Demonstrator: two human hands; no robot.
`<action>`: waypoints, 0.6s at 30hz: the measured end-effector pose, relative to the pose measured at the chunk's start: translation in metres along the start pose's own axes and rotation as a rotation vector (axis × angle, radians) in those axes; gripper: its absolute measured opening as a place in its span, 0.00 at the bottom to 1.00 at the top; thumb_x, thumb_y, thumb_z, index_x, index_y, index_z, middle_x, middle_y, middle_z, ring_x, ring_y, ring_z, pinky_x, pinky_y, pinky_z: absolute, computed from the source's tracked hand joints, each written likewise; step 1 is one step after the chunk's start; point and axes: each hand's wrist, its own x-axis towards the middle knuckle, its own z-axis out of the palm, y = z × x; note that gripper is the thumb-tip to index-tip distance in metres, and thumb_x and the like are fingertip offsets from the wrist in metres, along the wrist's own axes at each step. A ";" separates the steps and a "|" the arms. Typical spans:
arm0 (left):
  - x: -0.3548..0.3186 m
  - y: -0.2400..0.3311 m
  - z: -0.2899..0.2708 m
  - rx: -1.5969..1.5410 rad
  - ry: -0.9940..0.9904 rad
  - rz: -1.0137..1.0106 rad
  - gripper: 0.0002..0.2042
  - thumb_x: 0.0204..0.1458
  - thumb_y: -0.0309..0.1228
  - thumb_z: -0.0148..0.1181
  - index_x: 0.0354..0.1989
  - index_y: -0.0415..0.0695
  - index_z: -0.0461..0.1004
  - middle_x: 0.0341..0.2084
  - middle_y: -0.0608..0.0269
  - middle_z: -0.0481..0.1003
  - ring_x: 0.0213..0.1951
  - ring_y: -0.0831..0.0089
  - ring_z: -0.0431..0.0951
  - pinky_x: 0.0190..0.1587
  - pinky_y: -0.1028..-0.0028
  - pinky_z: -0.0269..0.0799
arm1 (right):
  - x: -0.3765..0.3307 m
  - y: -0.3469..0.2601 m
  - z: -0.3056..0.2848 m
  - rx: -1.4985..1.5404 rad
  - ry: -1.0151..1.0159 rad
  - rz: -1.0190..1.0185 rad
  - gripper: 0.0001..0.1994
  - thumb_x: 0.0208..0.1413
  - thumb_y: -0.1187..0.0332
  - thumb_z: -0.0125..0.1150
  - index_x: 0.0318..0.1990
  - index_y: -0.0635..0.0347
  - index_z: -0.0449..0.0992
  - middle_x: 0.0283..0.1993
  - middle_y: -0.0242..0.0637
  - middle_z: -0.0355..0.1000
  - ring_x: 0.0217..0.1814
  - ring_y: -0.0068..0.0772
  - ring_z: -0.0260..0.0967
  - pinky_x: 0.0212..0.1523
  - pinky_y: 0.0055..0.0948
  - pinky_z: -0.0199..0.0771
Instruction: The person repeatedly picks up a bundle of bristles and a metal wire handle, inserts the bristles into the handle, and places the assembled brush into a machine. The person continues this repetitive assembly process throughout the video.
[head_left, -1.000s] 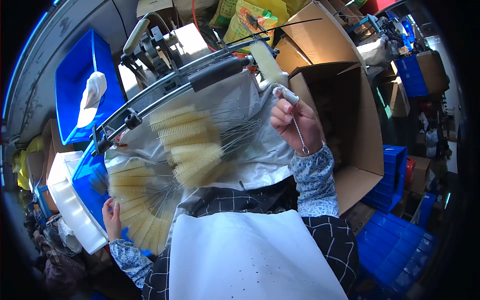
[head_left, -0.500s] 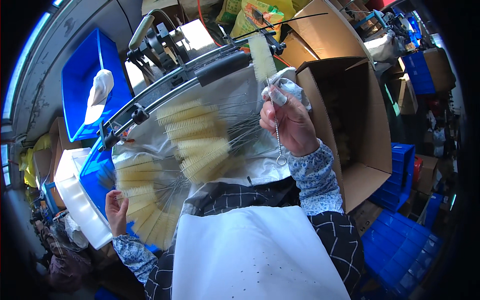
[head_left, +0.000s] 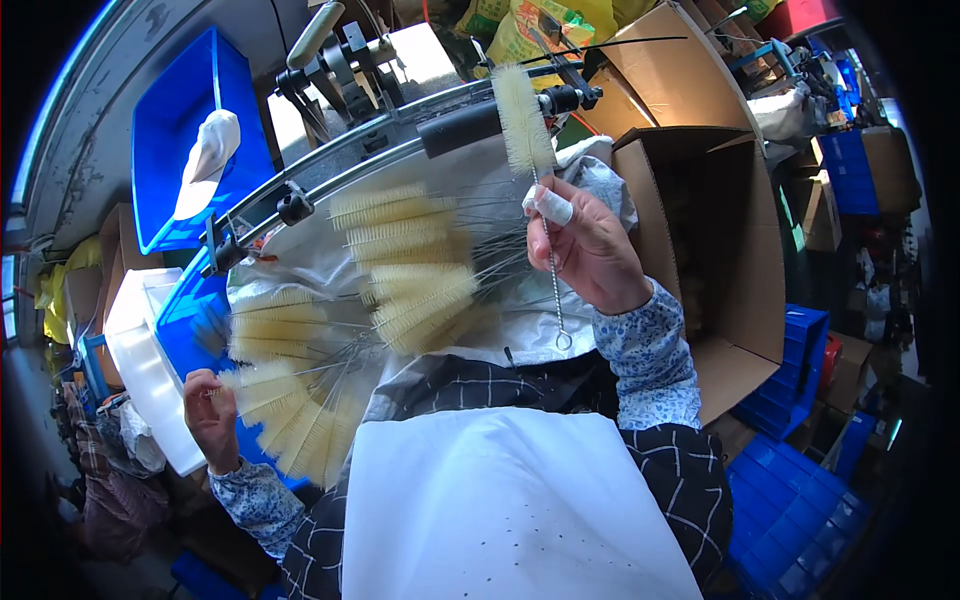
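While pinched between thumb and fingers of the right hand (head_left: pixel 590 250), bottle brush (head_left: pixel 522 115) held upright by its twisted-wire stem, bristle head just in front of the black-padded metal rail (head_left: pixel 460 125), beside the open cardboard box (head_left: pixel 720 250). Left hand (head_left: pixel 212 415) closed around a fan of cream brushes (head_left: pixel 300 420) below that rail, against the blue bin (head_left: pixel 195 315).
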 end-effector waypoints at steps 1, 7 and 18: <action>0.001 0.003 0.000 0.008 -0.019 0.053 0.10 0.40 0.18 0.53 0.32 0.42 0.62 0.31 0.62 0.61 0.34 0.74 0.61 0.40 0.78 0.58 | 0.001 0.000 0.002 0.014 -0.007 0.011 0.11 0.55 0.61 0.50 0.36 0.59 0.64 0.24 0.33 0.69 0.23 0.16 0.66 0.22 0.12 0.65; 0.004 0.023 -0.018 -0.074 0.011 0.299 0.10 0.36 0.18 0.49 0.27 0.46 0.60 0.29 0.61 0.60 0.33 0.71 0.61 0.37 0.75 0.59 | 0.004 -0.006 0.010 0.176 -0.073 0.050 0.10 0.56 0.62 0.50 0.36 0.60 0.64 0.24 0.34 0.69 0.21 0.16 0.65 0.21 0.11 0.64; 0.004 0.042 -0.007 -0.504 0.118 0.145 0.14 0.39 0.23 0.53 0.34 0.47 0.58 0.29 0.63 0.55 0.28 0.74 0.58 0.31 0.76 0.59 | 0.030 0.000 -0.006 -1.233 -0.090 0.013 0.17 0.53 0.64 0.52 0.48 0.64 0.65 0.37 0.38 0.70 0.35 0.26 0.67 0.40 0.25 0.66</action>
